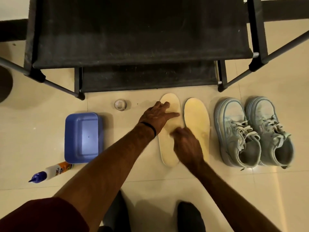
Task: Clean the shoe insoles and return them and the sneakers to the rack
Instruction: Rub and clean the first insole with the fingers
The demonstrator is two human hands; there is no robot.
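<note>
Left hand (158,114) presses flat on the pale yellow foam insole (168,146); blurred right hand (185,144), grip unclear, should rub evenly.

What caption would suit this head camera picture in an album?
Left hand pressing one insole, right hand blurred over it, beside the sneakers below the rack.

The floor (167,185) is laid with pale cream tiles, glossy enough to catch soft glare, with thin grout lines crossing it. A dark skirting band (284,9) runs along the base of a light wall (11,7) at the top. Warm, dim light leaves a rounded shadow (5,84) at the left edge.
</note>
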